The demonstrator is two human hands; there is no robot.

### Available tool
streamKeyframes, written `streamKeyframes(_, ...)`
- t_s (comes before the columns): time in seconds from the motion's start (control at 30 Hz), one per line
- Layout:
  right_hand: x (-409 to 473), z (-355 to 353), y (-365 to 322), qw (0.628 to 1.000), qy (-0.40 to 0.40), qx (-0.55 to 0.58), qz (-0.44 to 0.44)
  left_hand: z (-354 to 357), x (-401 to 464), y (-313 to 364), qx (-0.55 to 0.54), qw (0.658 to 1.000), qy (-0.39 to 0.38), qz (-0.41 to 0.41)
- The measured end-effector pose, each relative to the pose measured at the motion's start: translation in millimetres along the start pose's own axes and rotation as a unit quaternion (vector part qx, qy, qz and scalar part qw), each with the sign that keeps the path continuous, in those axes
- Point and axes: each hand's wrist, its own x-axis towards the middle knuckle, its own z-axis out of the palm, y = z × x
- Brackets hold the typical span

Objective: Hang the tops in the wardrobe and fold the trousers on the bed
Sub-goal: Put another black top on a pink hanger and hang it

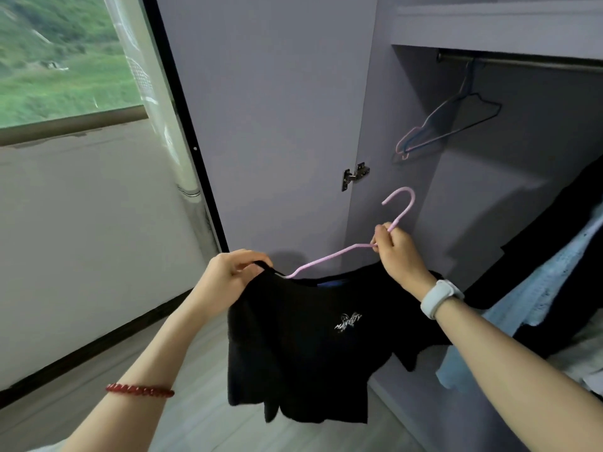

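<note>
This is looking like a bedroom in a home. A built-in pale lilac wardrobe is filling the centre and right of the frame, its door standing open on a small metal hinge. A dark metal clothes rail is running across the upper right, with a few thin wire hangers hanging from it. Dark and pale blue garments are hanging at the right edge. At the upper left, a large window is showing a green hillside, with a sheer white curtain hanging beside it. Pale wood-look flooring is running along the bottom, below a plain white wall with a dark skirting strip.
</note>
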Motion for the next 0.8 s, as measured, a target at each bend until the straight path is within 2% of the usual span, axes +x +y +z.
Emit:
streamKeyframes(0.1, -11.0, 19.6, 4.0, 0.993, -0.083, -0.077, -0.026, 9.0, 0.7, 6.3, 0.007, 1.000, -0.005, 0.017)
streamKeyframes(0.13, -14.1, 24.1, 5.1, 0.993, -0.088, -0.078, -0.034, 13.8, 1.1, 7.4, 0.030, 0.999, -0.006, 0.028)
streamKeyframes(0.3, -6.9, 17.6, -5.1, 1.000, 0.007, 0.005, -0.030, 22.9, 0.3, -0.2, 0.235, 0.971, 0.013, 0.044)
streamKeyframes(0.4, -5.7, 18.1, -13.8, 0.999, 0.002, 0.002, -0.049, 26.8, 0.3, -5.3, 0.296, 0.954, 0.005, 0.041)
streamKeyframes(0.47, -5.7, 21.8, -18.5, 0.998, 0.003, 0.002, -0.060, 32.2, 2.4, -8.3, 0.295, 0.954, 0.003, 0.046)
streamKeyframes(0.53, -4.3, 22.4, -20.8, 0.997, 0.001, 0.025, -0.066, 34.7, 4.0, -12.8, 0.273, 0.959, 0.046, 0.064)
streamKeyframes(0.63, -2.9, 15.4, -14.9, 0.994, -0.042, 0.063, -0.081, 32.7, 4.2, -18.9, 0.253, 0.953, 0.150, 0.069)
streamKeyframes(0.67, -2.9, 12.3, -8.2, 0.994, -0.060, 0.042, -0.084, 30.6, 5.0, -20.6, 0.248, 0.951, 0.175, 0.058)
streamKeyframes(0.73, -4.4, 4.7, 13.9, 0.989, -0.065, -0.078, -0.107, 27.6, 6.1, -24.8, 0.240, 0.948, 0.204, 0.037)
streamKeyframes(0.8, -5.4, -1.2, 40.8, 0.965, -0.047, -0.210, -0.150, 24.2, 5.4, -28.3, 0.239, 0.944, 0.225, 0.032)
